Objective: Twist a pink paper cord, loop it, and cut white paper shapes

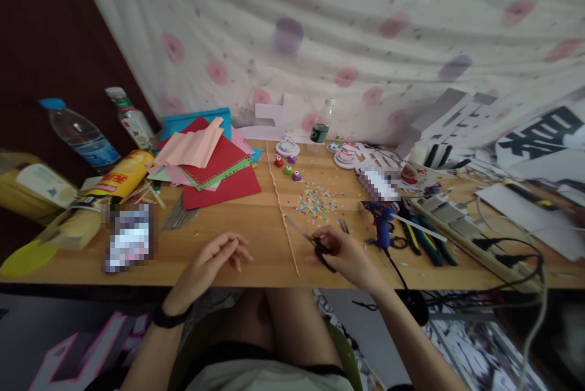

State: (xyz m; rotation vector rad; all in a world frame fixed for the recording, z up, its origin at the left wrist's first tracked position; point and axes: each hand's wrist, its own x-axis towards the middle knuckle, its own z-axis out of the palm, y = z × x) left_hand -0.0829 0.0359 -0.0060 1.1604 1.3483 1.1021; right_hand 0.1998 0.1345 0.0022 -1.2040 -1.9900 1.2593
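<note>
Pinkish cord (pixel 276 195) lies along the tabletop (pixel 251 215) in my head feed, scissors (pixel 319 248) tip-close beside it, gripped in the right hand (pixel 347 256); the left hand (pixel 217 256) is loosely curled, empty. I'd bring the blades in square (whether they're parted, I can't tell); that grip hides part of the handles.

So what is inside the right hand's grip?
The right hand holds black-handled scissors, their blades pointing toward the pinkish cord. The hand covers part of them, and anything against the palm is hidden.
</note>
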